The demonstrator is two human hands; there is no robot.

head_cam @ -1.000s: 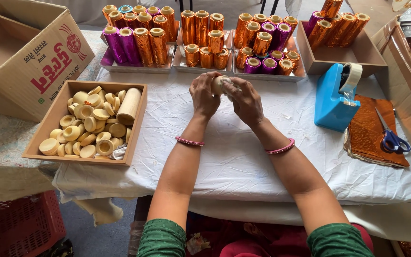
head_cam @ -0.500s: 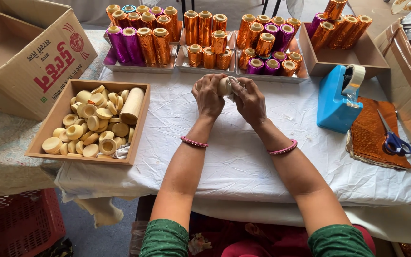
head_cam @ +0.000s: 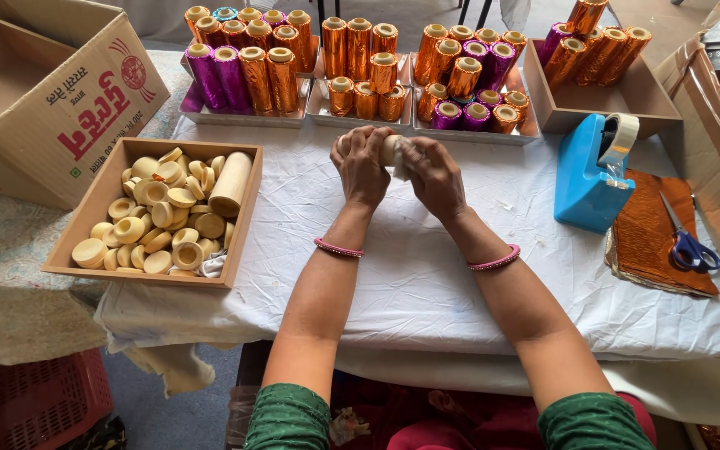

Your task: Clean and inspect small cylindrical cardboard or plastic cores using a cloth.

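A table (head_cam: 427, 275) under a white cloth carries everything. At its left edge sits a wooden tray (head_cam: 85, 221) of pale round caps and one plain tube. Along the far side stand three shallow metal trays (head_cam: 247, 117) of foil-wrapped tubes — orange and purple — and a wooden box (head_cam: 602, 104) with more. To the right are a blue tape dispenser (head_cam: 593, 175), copper foil sheets (head_cam: 647, 237) (possibly several stacked) and blue-handled scissors (head_cam: 693, 250) on top.

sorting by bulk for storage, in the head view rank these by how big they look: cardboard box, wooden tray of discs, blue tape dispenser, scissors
1. cardboard box, partly cut off by the frame edge
2. wooden tray
3. blue tape dispenser
4. scissors

All sit at a similar distance from the camera, so the order seems safe.
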